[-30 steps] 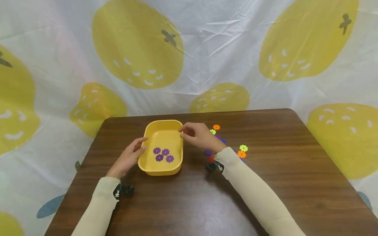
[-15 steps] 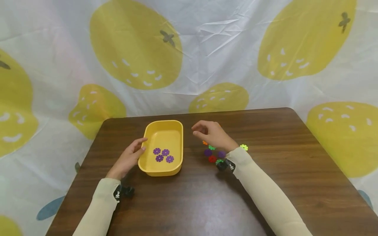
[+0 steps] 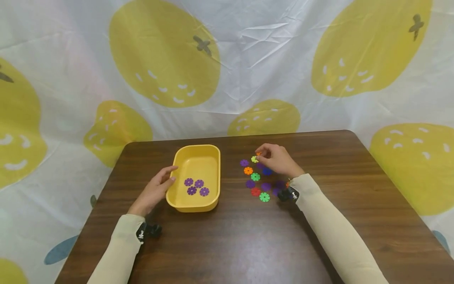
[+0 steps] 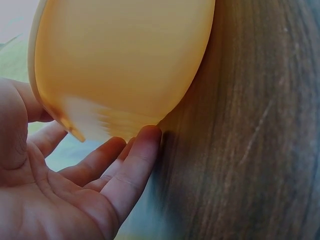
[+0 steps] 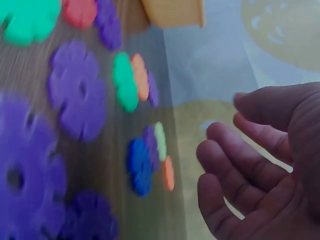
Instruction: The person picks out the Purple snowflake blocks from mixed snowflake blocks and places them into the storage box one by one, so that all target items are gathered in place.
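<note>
My left hand (image 3: pixel 154 191) is at the left side of a yellow plastic tub (image 3: pixel 193 208), with relaxed fingers touching its rim and outer wall. In the left wrist view, fingertips (image 4: pixel 149 134) rest against that wall. Several purple notched building discs (image 3: pixel 192 191) lie in the near half of the tub. My right hand (image 3: pixel 278 159) hovers over the far part of a group of loose discs, with nothing in it. Thumb and fingers stand apart in the right wrist view. Nearest to it are a yellow-green disc (image 3: pixel 254 159) and a blue disc (image 3: pixel 267 171), partly covered by the hand.
On the brown wooden table (image 3: pixel 227 244), right of the tub, lie more discs: a red disc (image 3: pixel 255 191), an orange disc (image 3: pixel 248 170), green discs (image 3: pixel 264 197) and several purple ones. Behind the table hangs a fruit-printed cloth (image 3: pixel 230 79).
My right hand has moved right, from the tub's right rim to above the loose discs, uncovering several of them. The left hand and tub stay in place.
</note>
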`<control>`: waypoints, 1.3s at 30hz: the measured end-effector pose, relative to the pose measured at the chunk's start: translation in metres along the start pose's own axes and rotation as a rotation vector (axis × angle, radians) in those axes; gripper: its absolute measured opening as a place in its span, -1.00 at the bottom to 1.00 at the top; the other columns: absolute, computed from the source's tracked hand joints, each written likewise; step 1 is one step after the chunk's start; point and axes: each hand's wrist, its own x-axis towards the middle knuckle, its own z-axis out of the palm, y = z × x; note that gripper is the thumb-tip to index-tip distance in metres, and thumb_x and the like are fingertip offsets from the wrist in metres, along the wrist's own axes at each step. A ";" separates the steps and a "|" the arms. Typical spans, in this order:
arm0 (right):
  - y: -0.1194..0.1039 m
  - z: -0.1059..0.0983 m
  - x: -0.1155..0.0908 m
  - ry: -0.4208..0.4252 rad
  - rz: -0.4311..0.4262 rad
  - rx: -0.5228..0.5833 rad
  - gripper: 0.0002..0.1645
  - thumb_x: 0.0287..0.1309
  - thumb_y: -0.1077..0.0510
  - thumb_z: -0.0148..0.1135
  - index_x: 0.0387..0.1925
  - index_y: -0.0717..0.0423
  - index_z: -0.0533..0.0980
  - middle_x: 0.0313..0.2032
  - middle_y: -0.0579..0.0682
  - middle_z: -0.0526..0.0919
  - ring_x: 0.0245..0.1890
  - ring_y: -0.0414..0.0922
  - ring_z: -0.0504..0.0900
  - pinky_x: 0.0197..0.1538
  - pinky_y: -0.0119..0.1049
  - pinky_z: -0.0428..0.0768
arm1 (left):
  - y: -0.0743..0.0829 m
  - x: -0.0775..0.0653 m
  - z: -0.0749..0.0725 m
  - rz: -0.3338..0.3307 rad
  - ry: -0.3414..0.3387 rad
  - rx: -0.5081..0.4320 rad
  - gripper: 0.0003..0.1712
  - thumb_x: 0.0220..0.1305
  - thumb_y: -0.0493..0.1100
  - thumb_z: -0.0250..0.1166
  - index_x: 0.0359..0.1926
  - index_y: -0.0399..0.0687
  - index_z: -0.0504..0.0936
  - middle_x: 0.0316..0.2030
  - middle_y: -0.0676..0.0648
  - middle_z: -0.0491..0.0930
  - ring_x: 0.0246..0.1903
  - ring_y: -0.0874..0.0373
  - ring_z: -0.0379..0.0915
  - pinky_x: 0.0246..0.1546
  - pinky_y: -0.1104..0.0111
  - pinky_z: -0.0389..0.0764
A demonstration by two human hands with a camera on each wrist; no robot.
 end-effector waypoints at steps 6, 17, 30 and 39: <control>0.016 -0.001 -0.001 -0.050 0.062 -0.025 -0.67 0.34 0.09 0.42 0.05 0.16 0.67 -0.20 0.00 0.79 -0.18 -0.05 0.71 -0.01 -0.06 0.67 | -0.001 0.001 0.000 0.002 0.004 -0.002 -0.43 0.70 0.04 0.02 0.61 0.27 0.23 0.50 -0.30 0.29 0.30 -0.22 0.52 0.25 0.02 0.68; 0.028 0.008 0.003 -0.094 0.139 -0.097 -0.64 0.27 -0.03 0.50 -0.04 0.10 0.70 -0.18 0.03 0.78 -0.18 -0.03 0.69 -0.02 -0.05 0.67 | -0.002 0.000 0.000 0.004 -0.001 0.001 -0.43 0.70 0.02 0.03 0.61 0.25 0.23 0.50 -0.31 0.29 0.33 -0.24 0.49 0.29 -0.02 0.65; 0.025 0.009 0.007 -0.122 0.128 -0.164 -0.66 0.20 0.06 0.56 -0.11 0.09 0.60 -0.18 0.07 0.76 -0.14 0.03 0.67 0.01 -0.02 0.63 | -0.002 0.001 -0.001 0.006 -0.007 -0.005 -0.42 0.70 0.04 0.02 0.62 0.25 0.21 0.50 -0.32 0.29 0.32 -0.23 0.51 0.26 0.02 0.67; 0.021 0.004 0.003 -0.158 0.126 -0.139 -0.78 0.34 0.12 0.43 -0.05 0.09 0.65 -0.10 0.09 0.81 -0.09 0.03 0.72 0.08 0.04 0.67 | -0.001 0.000 -0.001 0.036 -0.030 -0.036 -0.39 0.70 0.03 0.02 0.63 0.14 0.19 0.47 -0.36 0.30 0.29 -0.24 0.51 0.19 0.09 0.70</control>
